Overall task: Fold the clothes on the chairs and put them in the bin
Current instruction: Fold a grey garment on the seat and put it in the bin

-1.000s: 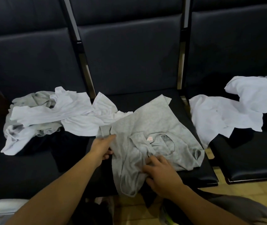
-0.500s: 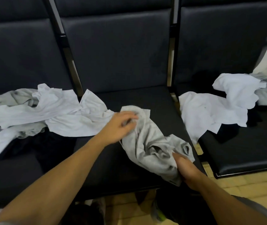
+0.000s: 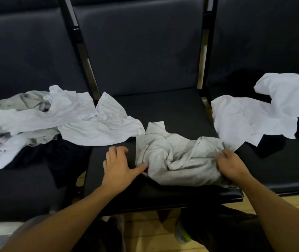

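Dropped back onto the middle chair [image 3: 163, 110], the grey shirt [image 3: 177, 157] is lying bunched (unfolded) while the right hand [image 3: 233, 163] is gripping its right edge and the left hand [image 3: 119, 168], fingers spread, is touching its left edge.

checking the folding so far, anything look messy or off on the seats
Yes: the grey shirt on the middle seat is bunched, not flat, between the left hand and right hand. A white shirt straddles the gap between seats.
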Tool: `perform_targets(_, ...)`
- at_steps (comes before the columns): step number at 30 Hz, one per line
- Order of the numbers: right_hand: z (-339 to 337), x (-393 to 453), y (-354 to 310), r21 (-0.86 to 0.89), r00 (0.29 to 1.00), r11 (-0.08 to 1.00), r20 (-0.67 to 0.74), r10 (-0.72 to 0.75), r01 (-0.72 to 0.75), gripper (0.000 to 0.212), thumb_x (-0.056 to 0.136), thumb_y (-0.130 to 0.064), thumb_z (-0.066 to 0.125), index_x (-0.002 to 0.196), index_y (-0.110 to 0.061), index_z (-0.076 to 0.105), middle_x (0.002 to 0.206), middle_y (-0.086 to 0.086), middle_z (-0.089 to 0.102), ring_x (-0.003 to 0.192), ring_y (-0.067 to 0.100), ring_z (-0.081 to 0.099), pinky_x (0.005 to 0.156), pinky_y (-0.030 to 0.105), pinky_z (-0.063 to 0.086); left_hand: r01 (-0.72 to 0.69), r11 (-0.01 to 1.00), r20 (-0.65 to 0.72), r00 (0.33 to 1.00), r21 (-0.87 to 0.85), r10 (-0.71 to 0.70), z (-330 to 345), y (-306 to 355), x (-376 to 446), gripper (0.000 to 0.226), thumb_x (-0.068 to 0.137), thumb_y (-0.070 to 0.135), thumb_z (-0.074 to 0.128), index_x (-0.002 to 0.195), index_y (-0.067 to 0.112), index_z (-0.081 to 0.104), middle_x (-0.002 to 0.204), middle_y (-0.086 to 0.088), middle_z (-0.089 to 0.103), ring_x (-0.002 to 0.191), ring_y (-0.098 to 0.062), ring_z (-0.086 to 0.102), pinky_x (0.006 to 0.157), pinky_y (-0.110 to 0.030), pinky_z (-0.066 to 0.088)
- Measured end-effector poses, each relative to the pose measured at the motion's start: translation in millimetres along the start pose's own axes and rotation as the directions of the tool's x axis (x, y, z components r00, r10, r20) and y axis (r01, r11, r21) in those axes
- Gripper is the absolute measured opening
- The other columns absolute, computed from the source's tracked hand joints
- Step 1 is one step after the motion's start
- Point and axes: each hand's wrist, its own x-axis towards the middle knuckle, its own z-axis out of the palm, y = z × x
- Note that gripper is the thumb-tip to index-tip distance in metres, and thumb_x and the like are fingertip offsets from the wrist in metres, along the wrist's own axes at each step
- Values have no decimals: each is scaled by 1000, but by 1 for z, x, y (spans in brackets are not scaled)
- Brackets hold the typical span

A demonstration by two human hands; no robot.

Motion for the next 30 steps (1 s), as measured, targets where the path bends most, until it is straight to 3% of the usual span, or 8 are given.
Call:
perform_targets(4,-1,-6,-6,76,998,997,55,-30,26,29,95,-35,57,86,-9,66,91,12,67,80,25,60,74,39,47,75,994,186,978,82,-89,15,18,-13,33,89,55,64,88,24,54,99,7,47,107,-20,43,89,-39,38)
perform_targets(7,0,-11,-7,19,995,996,47,-89,89,31,93,-42,65,85,-12,64,88,4,67,85,26,62,80,39,49,-18,959,116,992,-285,53,17,18,-10,18,98,24,61,83,23,53,88,4,59,91,-23,58,82,-41,49)
perform_targets(11,3,-4,0,-24,997,996,-17,-82,81,18,100,-31,53,101,-13,57,105,14,64,94,35,61,81,40,48,104,519,43,991,-849,-128,-15,32,15,19,104,5,50,102,20,62,106,-8,72,101,-21,69,91,-38,55)
perform_targets(15,5,-1,0,-43,997,998,-63,-41,38,38,105,-31,42,135,-9,50,139,18,54,117,41,56,98,47,46,250,205,216,961,-946,-174,-47,36,24,23,111,12,35,122,14,56,117,-8,74,107,-25,72,88,-42,58)
perform_targets(22,-3,-6,-11,-93,994,991,-40,-97,93,35,99,-14,41,132,-17,49,113,19,62,95,40,59,81,43,51,136,716,276,958,-685,82,-104,-28,5,8,94,27,58,92,19,60,86,-4,63,82,-21,58,72,-31,46)
perform_targets(25,-4,-2,-17,-160,994,982,-15,-105,102,33,91,-23,42,118,-15,59,120,19,64,101,40,58,90,47,50,130,896,636,747,-425,194,-128,-53,-20,10,98,29,66,88,27,65,75,5,61,65,-18,55,56,-30,43)
perform_targets(27,-7,-4,-24,-207,994,972,20,-109,111,14,91,-19,46,94,-13,58,107,18,66,89,35,58,83,43,49,-18,976,778,601,-218,185,-133,-62,-28,16,101,37,61,97,29,74,89,7,72,78,-18,66,72,-38,55)
perform_targets(30,-7,-7,-34,-284,992,950,44,-119,126,15,91,-27,54,102,-17,54,102,13,65,83,31,58,74,39,46,-104,994,653,750,-46,109,-115,-73,-17,21,99,37,63,89,29,78,92,5,72,86,-12,68,87,-37,55)
